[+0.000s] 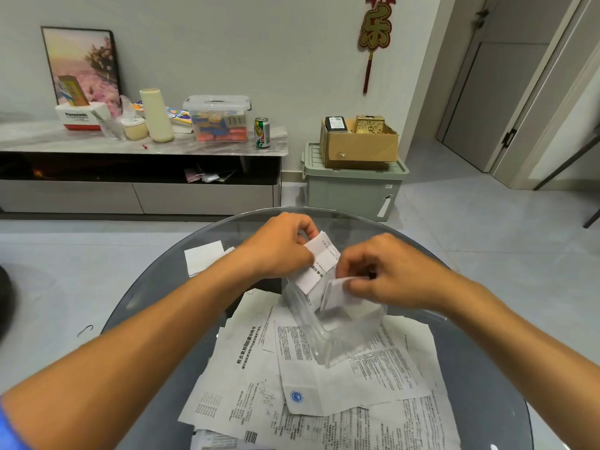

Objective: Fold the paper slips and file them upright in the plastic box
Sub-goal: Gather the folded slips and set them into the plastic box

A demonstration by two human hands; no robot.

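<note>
Filing above the plastic box (337,323) on the counter (156,287): my left hand (279,245) pinches a folded slip (319,261), my right hand (389,274) pinches slips standing inside (336,292). Letting go early could topple them, and the box may slide on the loose sheets (324,401).

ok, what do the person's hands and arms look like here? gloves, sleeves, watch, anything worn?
Both are bare: the left hand and right hand show no gloves, and no rings, watch or wristband are visible. The forearms are uncovered all the way back to the frame edge. The only clothing visible is a sliver of blue sleeve at the lower left corner, on the left upper arm. No markings or tags show.
</note>
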